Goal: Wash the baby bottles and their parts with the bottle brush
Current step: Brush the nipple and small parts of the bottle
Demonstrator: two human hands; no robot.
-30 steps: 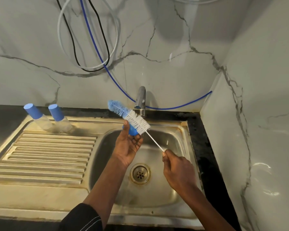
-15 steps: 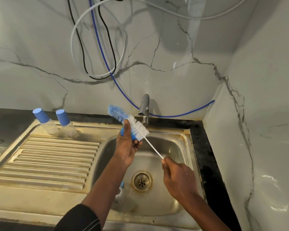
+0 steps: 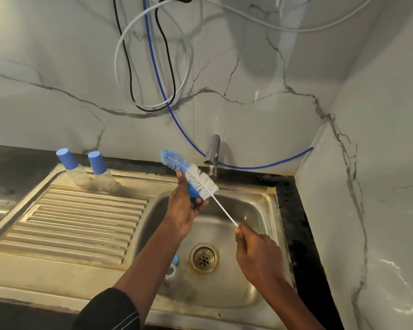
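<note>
The one camera on my head looks forward and down, close over the sink [image 3: 260,210] and my hands.

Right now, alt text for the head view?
Over a steel sink, a left hand holds a small blue part against the bristles of a bottle brush, whose thin handle the right hand pinches. Two blue-capped bottles stand on the drainboard at left.

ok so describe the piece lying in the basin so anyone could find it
Find the steel sink; in its basin, just left of the drain, a clear piece with a blue end lies partly behind the left forearm. The two blue-capped bottles stand on the drainboard instead.
</note>
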